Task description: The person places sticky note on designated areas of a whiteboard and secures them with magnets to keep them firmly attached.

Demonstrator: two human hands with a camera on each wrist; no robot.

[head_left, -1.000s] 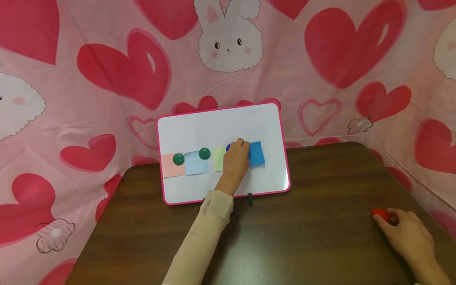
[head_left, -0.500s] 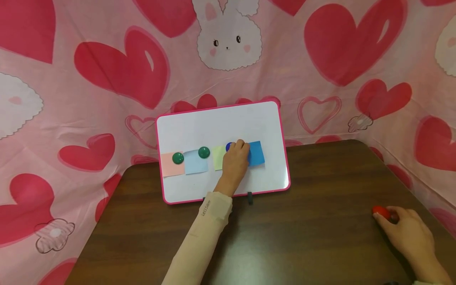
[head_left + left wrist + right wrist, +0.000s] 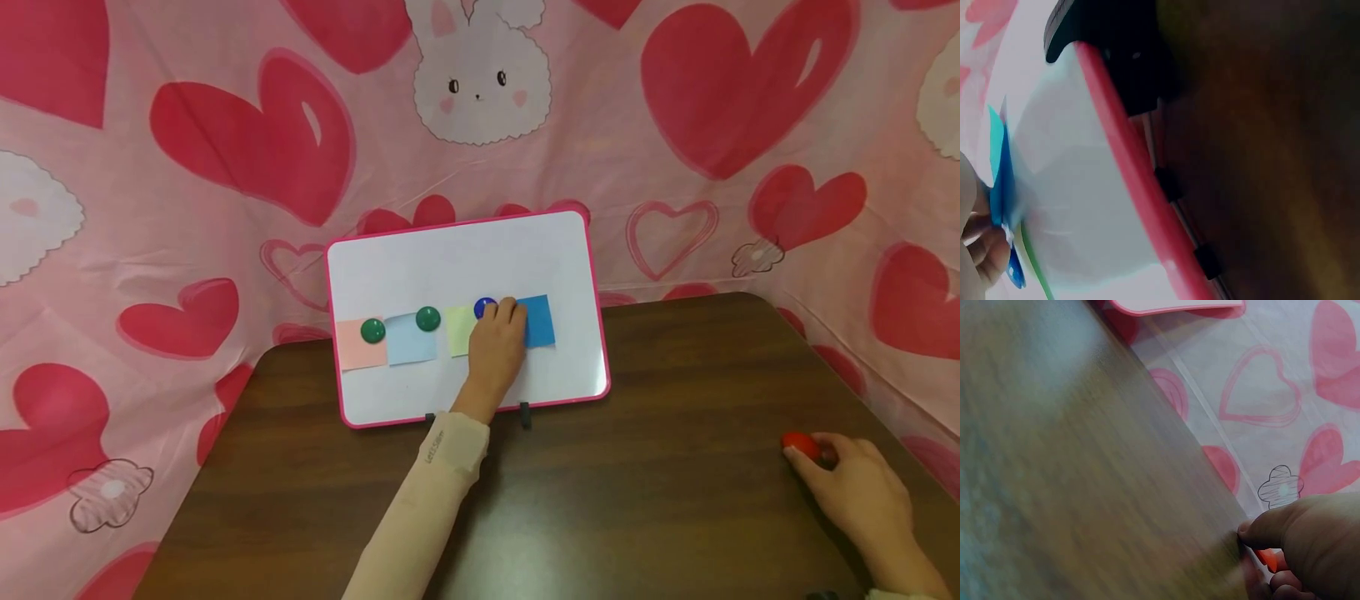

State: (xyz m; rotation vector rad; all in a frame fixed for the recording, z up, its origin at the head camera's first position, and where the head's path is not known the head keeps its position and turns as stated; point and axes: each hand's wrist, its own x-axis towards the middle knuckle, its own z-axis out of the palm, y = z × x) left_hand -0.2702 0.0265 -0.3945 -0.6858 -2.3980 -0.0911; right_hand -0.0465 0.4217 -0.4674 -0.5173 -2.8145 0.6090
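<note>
Head view: whiteboard (image 3: 465, 258) with pink frame stands propped at far edge of brown table (image 3: 600, 500), leaning toward the heart-print cloth (image 3: 225, 167) behind. Four notes in a row across its middle: pink note (image 3: 358, 352) far left, light blue note (image 3: 412, 343), yellow note (image 3: 459, 329), blue note (image 3: 540, 321) rightmost. Green magnet (image 3: 372, 331) sits on the pink note, second green magnet (image 3: 427, 318) on top edge of the light blue one. Left hand (image 3: 497, 350) is up against the board between yellow and blue notes, fingers curled, fingertips (image 3: 507, 312) touching blue magnet (image 3: 484, 307) from its right side; magnet mostly visible, so contact yes, full pinch cannot tell. Left wrist view is blurred: board edge, blue note, fingers at lower left, grip not readable. Right hand (image 3: 862, 492) rests on table at near right, well apart from the board, fingers curled round red magnet (image 3: 802, 447), which pokes out at the fingertips on the left side. Right wrist view: thumb (image 3: 1272, 528) pressed down over a sliver of red magnet at the table edge, cloth just beyond.
</note>
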